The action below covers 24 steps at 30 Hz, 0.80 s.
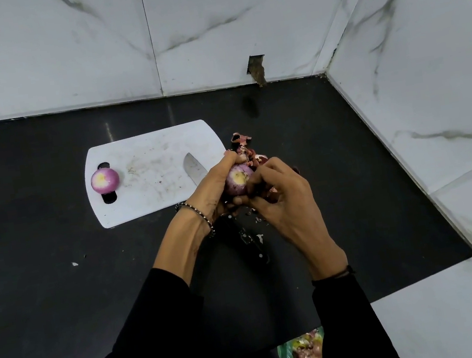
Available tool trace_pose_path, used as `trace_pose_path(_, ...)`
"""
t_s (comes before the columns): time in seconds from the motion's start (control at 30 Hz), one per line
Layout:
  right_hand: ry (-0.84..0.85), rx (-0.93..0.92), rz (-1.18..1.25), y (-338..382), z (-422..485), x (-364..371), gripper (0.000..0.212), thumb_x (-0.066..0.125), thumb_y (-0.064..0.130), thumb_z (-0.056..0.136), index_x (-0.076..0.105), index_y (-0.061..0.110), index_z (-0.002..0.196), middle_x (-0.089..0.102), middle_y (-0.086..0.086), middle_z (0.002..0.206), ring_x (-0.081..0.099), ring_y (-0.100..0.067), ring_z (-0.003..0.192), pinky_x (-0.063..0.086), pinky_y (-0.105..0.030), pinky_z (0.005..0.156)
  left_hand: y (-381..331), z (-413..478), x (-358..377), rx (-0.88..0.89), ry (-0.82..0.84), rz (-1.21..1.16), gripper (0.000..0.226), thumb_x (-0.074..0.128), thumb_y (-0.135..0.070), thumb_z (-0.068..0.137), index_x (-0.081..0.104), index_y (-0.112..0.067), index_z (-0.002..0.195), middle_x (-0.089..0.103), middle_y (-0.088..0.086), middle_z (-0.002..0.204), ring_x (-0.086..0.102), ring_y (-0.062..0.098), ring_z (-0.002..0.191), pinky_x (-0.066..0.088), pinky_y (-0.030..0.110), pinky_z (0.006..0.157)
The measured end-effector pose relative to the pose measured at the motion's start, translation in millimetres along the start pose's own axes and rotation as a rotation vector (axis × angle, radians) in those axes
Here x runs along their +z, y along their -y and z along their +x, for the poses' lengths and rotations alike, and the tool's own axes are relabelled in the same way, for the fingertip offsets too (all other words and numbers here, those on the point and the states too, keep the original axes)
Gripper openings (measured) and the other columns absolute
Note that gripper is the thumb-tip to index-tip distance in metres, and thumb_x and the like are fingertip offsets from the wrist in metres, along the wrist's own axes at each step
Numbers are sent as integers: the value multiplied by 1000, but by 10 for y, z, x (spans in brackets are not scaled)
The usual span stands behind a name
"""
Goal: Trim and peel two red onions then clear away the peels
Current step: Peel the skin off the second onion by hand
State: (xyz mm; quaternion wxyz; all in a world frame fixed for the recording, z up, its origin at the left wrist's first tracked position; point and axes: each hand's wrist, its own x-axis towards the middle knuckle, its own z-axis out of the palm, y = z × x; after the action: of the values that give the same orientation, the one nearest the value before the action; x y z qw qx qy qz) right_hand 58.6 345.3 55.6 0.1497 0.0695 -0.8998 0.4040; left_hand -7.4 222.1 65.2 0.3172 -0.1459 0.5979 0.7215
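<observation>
A green bag (pixel 285 354) at the bottom edge of the view holds pinkish peel and yellow-green scraps; its lower part is cut off by the frame.

The left grip (pixel 214 182) is curled round a red onion (pixel 238 180), trimmed pale end facing up, held above the black surface (pixel 39 236) just off the right end of the cutting board (pixel 149 172); the right grip (pixel 280 200) is closed against the same onion, fingertips pinching at its skin.

A second onion (pixel 104 181), already peeled, sits on the board's left end over the handle slot; the knife (pixel 194 168) lies with its blade on the board and its dark handle on the surface, its middle hidden under the left grip.

Loose peels (pixel 243 144) lie on the surface just beside the board's right edge; tiled walls close the back and right sides; open surface extends left of the board and between the peels and the right wall.
</observation>
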Motion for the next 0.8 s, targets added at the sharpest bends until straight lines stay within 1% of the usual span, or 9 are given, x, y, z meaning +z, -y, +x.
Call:
trace_pose_path(0.1,-17,49,66,18,4,0,36,88,17,75,55,19,90,53,18,93,55,0,90,54,-19,72,9,3,6,1,-18,-23,38,58,-39,89,54,-15,60,51,4,53,39,10,33,28,19,48)
trace_pose_path(0.23,1,81,110,52,21,-8,46,88,18,74,52,24,101,53,22,99,54,10,90,49,-8,73,12,20,-19,1,4,0,36,56,-41,89,56,-15,63,52,4,53,39,12,37,29,20,49)
trace_pose_path(0.33,8,62,89,55,30,5,43,88,19,76,56,22,106,53,23,102,55,7,89,52,-12,77,8,26,-45,-9,57,7,45,53,-42,89,58,-19,51,52,3,51,36,11,34,26,22,50)
trace_pose_path(0.4,9,48,74,49,31,16,41,87,18,77,59,20,108,54,19,106,56,2,92,58,-23,80,9,36,-64,-13,75,9,48,53,-43,89,58,-19,48,51,3,52,35,11,34,26,22,49)
trace_pose_path(0.47,3,41,69,45,27,24,39,87,18,77,61,20,107,55,15,107,55,-1,93,59,-31,80,12,51,-81,-14,94,11,46,52,-44,89,56,-19,50,50,3,51,33,11,34,25,21,48)
trace_pose_path(0.53,-11,30,71,38,24,25,34,87,17,77,64,19,102,55,14,103,55,-2,90,59,-32,78,17,66,-83,-17,104,17,48,51,-44,89,56,-19,47,48,2,49,32,11,34,25,21,48)
trace_pose_path(0.6,-7,-1,33,16,18,31,26,86,18,77,66,14,93,55,12,99,55,-6,92,56,-27,77,21,84,-87,-26,96,17,50,51,-45,89,56,-18,46,48,2,47,33,10,34,24,21,48)
trace_pose_path(0.7,-9,5,6,6,-1,49,24,86,19,78,64,13,87,55,11,98,55,-5,92,51,-14,77,50,115,-123,-21,106,-17,45,54,-45,87,57,-14,54,49,4,52,34,10,34,25,20,46)
trace_pose_path(0.8,-30,59,43,1,-2,50,31,87,27,75,62,12,87,60,9,92,58,-5,85,51,-15,71,78,137,-142,-10,132,-84,38,57,-45,85,59,-12,66,53,7,62,35,11,35,28,17,44)
